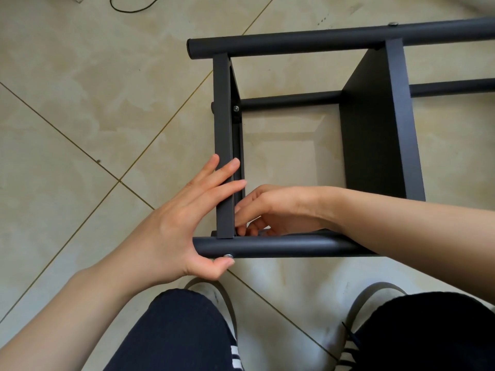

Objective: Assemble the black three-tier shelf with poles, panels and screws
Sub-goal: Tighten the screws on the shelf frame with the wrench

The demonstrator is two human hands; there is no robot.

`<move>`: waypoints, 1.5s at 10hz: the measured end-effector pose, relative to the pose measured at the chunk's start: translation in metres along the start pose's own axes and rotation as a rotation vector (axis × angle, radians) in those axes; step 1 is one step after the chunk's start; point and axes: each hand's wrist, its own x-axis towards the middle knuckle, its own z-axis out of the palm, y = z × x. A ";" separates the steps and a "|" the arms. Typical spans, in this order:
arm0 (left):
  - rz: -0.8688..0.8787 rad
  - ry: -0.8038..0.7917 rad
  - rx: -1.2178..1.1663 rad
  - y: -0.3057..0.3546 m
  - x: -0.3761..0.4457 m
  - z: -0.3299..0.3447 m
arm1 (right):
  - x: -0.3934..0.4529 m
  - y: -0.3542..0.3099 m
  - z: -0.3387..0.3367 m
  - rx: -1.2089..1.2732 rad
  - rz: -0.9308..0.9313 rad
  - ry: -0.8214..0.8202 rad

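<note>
Black shelf frame lying on its side on the tiled floor (80,129), both hands at its near left corner.

A black cable (128,6) lies far left. The left hand (171,223) spreads wide, fingers flat on the end panel (223,124), thumb under a screw (228,255) in the near pole (281,246). The right hand (270,210) reaches inside the frame, fingers curled at the corner; what they hold is hidden. A second panel (380,135) stands further right.

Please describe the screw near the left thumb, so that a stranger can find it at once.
Find the black pole lying nearest the person's knees. Near its left end, just above the left hand's thumb, sits the screw: a small silver head on black metal.
</note>
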 end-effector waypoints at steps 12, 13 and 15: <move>-0.008 -0.001 -0.016 0.002 0.000 0.000 | 0.003 0.000 -0.003 -0.009 0.047 -0.028; -0.010 -0.004 -0.013 0.002 0.000 0.000 | 0.003 0.001 -0.003 -0.005 0.002 -0.061; -0.010 -0.003 -0.019 0.002 0.000 0.000 | 0.002 0.002 -0.001 -0.119 0.003 -0.013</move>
